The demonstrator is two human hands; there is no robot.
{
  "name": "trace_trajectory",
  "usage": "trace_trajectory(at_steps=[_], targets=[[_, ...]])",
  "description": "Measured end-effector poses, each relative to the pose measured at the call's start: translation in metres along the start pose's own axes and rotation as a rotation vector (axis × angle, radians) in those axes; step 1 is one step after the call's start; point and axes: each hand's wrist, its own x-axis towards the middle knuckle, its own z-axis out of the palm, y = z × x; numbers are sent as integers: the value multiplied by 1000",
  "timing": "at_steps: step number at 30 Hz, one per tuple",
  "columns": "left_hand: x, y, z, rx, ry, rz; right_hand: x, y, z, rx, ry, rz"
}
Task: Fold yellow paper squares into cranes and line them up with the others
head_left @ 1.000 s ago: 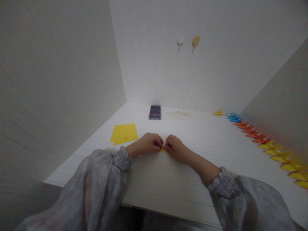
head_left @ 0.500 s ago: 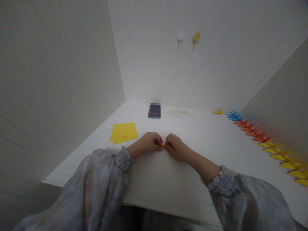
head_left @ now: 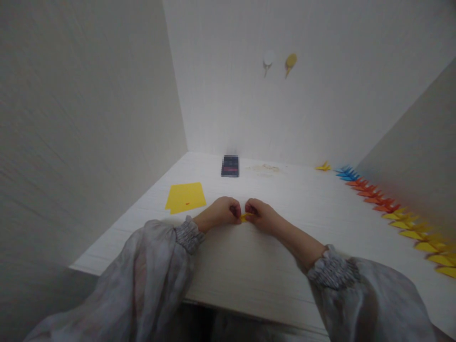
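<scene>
We're live at the table (head_left: 249, 280), and it's close work: the L hand (head_left: 223, 211) is curled narrow, thumb and fingertips pinched on one end of a small yellow paper piece (head_left: 244, 217), while the R hand (head_left: 261, 216) pinches the other end. So the piece sits btwn the two, just above or on the tabletop (can't tell which), prob. gripped both sides b/c something that tiny would slip in one. Exact folds? Too small, we can't call 'em. Over on the L, flat and w/in reach, we've got yellow sheets (head_left: 185, 195), corners offset, w/ a little orange mark near the lower edge. Far R, along the side wall, runs a row of folded paper figures (head_left: 406, 222), blue then orange-red then yellow, seemingly grouped by colour and kept clear of our elbows; a lone yellow figure (head_left: 324, 166) sits apart at the back. Gathered cuffs (head_left: 188, 234) hold our sleeves off the wrists, handy for fine work. Dark item (head_left: 230, 166) at the back: pixelated, no ID.
</scene>
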Motion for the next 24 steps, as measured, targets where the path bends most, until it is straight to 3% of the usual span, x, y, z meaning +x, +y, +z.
trace_trajectory(at_steps=[6,13,24], targets=[[3,-10,3,-81,1,6,1,2,-4,155,-85,55],[3,-6,1,-68,-26,-30,4,-5,4,-49,-6,101],[-1,-2,0,8,8,11,3,0,-1,60,-56,101]])
